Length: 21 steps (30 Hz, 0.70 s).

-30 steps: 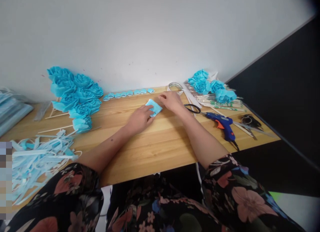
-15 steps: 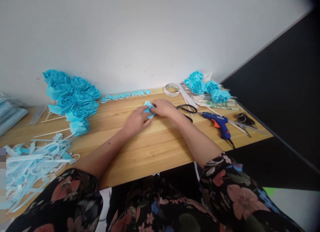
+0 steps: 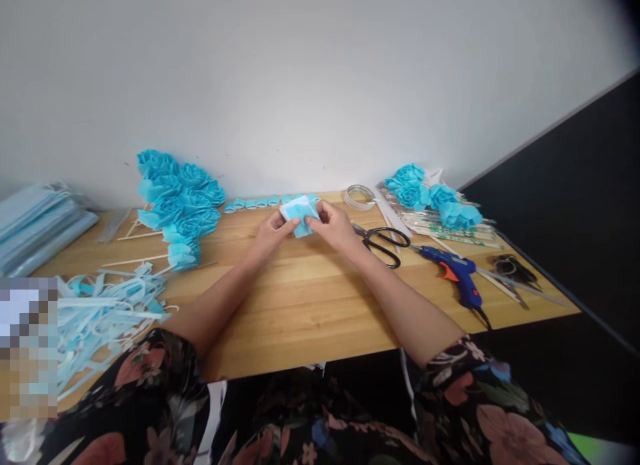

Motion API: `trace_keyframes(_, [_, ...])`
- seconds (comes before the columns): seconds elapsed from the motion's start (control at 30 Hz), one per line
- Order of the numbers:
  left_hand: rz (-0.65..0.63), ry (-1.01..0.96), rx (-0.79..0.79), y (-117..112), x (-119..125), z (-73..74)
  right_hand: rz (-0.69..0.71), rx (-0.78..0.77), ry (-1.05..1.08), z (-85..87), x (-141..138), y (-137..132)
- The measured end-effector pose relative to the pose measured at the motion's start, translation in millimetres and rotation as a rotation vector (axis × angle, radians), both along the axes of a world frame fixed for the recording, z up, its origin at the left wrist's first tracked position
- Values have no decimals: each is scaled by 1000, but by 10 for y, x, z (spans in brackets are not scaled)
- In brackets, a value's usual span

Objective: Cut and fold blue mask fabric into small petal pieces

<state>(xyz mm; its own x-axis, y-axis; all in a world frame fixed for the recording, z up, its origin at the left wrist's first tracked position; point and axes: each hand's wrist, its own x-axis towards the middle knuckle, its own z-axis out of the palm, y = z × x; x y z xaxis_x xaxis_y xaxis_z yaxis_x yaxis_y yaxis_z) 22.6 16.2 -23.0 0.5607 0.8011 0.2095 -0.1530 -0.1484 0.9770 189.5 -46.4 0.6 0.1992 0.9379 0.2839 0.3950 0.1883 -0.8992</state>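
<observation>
Between both hands is a small folded piece of light blue and white mask fabric point(image 3: 301, 217), held up over the middle of the table. My left hand point(image 3: 274, 235) grips its left side, thumb on the front face. On the other side my right hand point(image 3: 336, 226) pinches it, thumb also in front; the fingers behind are hidden. Just right of my right hand lie black-handled scissors point(image 3: 385, 241). Behind the fabric, a row of small blue rolled pieces point(image 3: 256, 203) lines the wall side of the table.
Blue fabric flowers point(image 3: 183, 198) on sticks lie at left, and more flowers point(image 3: 413, 185) at back right. A blue glue gun point(image 3: 457, 271), a tape roll point(image 3: 359, 197), cut strips point(image 3: 110, 311) and stacked masks point(image 3: 40, 221) lie on the wooden table point(image 3: 300, 318).
The blue fabric has come up from the tabletop and now faces me, held by both hands with thumbs in front. The view has shifted left, and the scissors show more fully.
</observation>
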Motion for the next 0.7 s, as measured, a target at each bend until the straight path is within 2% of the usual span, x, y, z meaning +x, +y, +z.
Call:
trace_keyframes(0.1, [99, 3, 11, -10, -43, 55, 60, 28, 15, 27, -44, -30])
trace_keyframes(0.23, [214, 97, 268, 16, -95, 59, 207, 81, 34, 78, -38, -72])
trace_keyframes(0.3, [259, 162, 396, 24, -109, 45, 233, 85, 17, 87, -19, -88])
trace_keyframes(0.5, [325, 188, 652, -3, -123, 60, 115, 189, -197, 79, 30, -85])
trace_keyframes(0.6, [392, 171, 657, -28, -120, 82, 93, 275, -268, 90, 17, -83])
trace_keyframes(0.7, [366, 147, 616, -35, -110, 85, 81, 296, -266, 91, -9, -87])
